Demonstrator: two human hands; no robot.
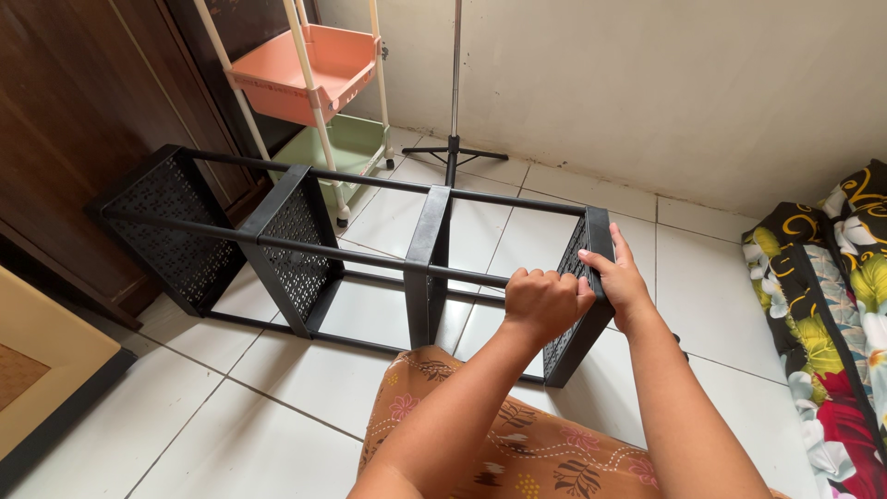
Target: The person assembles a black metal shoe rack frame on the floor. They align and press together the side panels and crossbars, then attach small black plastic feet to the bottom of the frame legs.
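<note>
Black shelf rack [370, 254] lies on its side on the white tiled floor [277, 397], long poles running across the room, four perforated shelf panels standing on edge along them. Far end of the rack sits close against a dark wooden cabinet [83, 139] at the left wall.

Both hands are at the end panel [584, 305] nearest the person, toward the right side of the floor. Left hand [543, 301] is curled into a tight fist around the upper front pole where it meets that panel, knuckles up. Right hand [617, 277] is wrapped over the panel's top edge, fingers [591, 261] folded down onto the perforated face, thumb side toward the left hand. The two hands touch each other.

Person's knee, in orange patterned cloth [499, 434], is just below the rack's near side.

Behind the rack: a rolling cart with a salmon tray [300, 69] above a pale green tray [337, 148], near the back left corner. A thin metal stand on tripod feet [453, 139] is by the back wall. Floral bedding [832, 314], dark with yellow, green and red blooms, lies along the right edge of the floor. A tan board with dark rim [46, 370] sits at the lower left.
</note>
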